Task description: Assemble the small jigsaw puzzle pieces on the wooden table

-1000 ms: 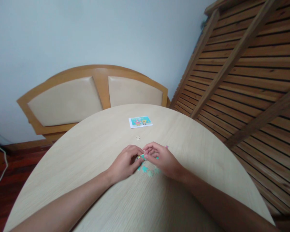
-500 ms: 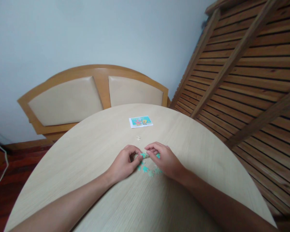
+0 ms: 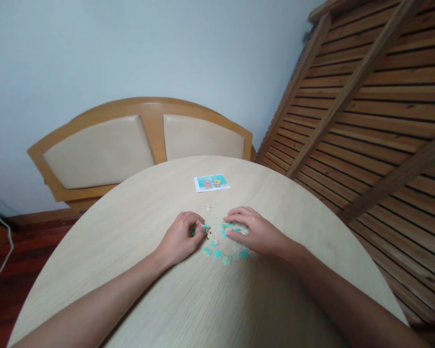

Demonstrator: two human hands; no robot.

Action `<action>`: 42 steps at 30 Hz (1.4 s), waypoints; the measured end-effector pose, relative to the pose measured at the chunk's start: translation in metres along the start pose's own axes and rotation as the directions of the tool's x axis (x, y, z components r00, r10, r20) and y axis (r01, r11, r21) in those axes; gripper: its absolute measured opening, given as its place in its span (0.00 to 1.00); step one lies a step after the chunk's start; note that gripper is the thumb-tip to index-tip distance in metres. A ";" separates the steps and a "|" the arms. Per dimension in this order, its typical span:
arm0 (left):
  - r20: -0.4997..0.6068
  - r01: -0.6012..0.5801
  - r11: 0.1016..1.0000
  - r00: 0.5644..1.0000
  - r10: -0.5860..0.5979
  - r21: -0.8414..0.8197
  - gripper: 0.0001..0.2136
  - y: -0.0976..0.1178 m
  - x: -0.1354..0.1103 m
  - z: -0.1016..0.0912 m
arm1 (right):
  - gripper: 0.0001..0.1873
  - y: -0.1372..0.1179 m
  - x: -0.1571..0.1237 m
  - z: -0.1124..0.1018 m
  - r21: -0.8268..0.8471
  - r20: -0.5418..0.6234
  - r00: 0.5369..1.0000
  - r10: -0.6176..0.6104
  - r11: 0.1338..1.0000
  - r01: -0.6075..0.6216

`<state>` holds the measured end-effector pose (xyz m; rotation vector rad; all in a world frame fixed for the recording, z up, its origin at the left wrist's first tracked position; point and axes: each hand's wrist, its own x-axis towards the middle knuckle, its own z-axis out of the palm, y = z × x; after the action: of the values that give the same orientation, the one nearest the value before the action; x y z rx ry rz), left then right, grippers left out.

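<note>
- The left hand is curled, and its thumb and forefinger look pinched together on one small piece right at the edge of the cluster. The piece is too small to read its shape.
- The right hand lies flat with the fingers loosely apart. The fingertips press on the far side of the puzzle pieces and grip nothing.
- The teal pieces lie scattered on the counter between and just in front of both hands. Some are partly hidden under the right fingers.
- To do this well, I judge the flat hand should steady the neighbouring pieces with light pressure. The pinched piece can then be turned and slid in low, not dropped from above.
- Keep each piece printed side up and match its colour against the picture card, which lies farther back on the counter.
- A lone pale piece lies apart from the rest, between the card and the hands, and is easy to miss.
- A sweeping wrist would likely scatter the loose pieces nearest the body.
</note>
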<state>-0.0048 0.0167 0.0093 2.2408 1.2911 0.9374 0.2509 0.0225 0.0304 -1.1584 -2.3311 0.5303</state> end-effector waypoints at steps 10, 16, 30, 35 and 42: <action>0.186 -0.163 0.976 0.973 0.135 0.141 0.21 -0.016 -0.005 0.004 | 0.40 0.003 -0.007 0.017 -0.094 0.260 0.959 0.108 0.992 -0.086; 0.133 -0.109 0.992 0.984 0.116 -0.056 0.13 -0.012 0.002 0.005 | 0.16 0.008 0.004 0.028 0.152 0.045 0.991 -0.124 0.982 0.116; 0.397 -0.086 0.991 0.910 0.121 -0.106 0.28 -0.028 0.003 -0.063 | 0.54 0.037 -0.006 -0.017 0.013 0.250 0.967 0.051 0.998 -0.056; 0.449 0.001 0.998 0.893 0.029 -0.067 0.19 -0.025 0.004 -0.049 | 0.49 0.015 -0.006 0.002 -0.128 0.318 0.947 0.053 0.992 -0.013; 0.287 0.079 0.980 0.958 -0.023 -0.184 0.11 -0.012 0.007 -0.015 | 0.47 -0.017 -0.001 0.033 -0.015 0.278 0.955 -0.104 0.994 0.113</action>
<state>-0.0209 0.0291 0.0150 2.0887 1.0754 0.6613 0.2223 0.0077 0.0125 -1.0166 -2.6316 0.6553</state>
